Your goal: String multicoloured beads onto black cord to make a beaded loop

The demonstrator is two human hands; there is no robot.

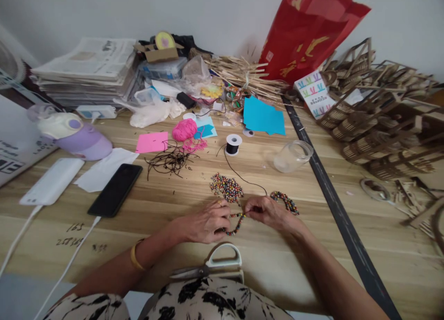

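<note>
A short curved string of multicoloured beads (238, 227) lies on the table between my hands. My left hand (208, 222) rests at its left end, fingers curled over the strand. On the other side, my right hand (268, 212) pinches the strand's right end, thumb and forefinger together. Just beyond my fingers is a pile of loose small beads (226, 187). Black cord runs from a white spool (233, 144) towards my right hand. A finished-looking ring of beads (285, 202) lies beside my right wrist. White-handled scissors (224, 255) lie close to my body.
A clear jar (293, 156) lies on its side to the right. Cut black cords (171, 159), pink yarn (184, 130), and a black phone (115, 190) are on the left. Wooden baskets (374, 139) crowd the right side; a red bag (308, 33) stands behind.
</note>
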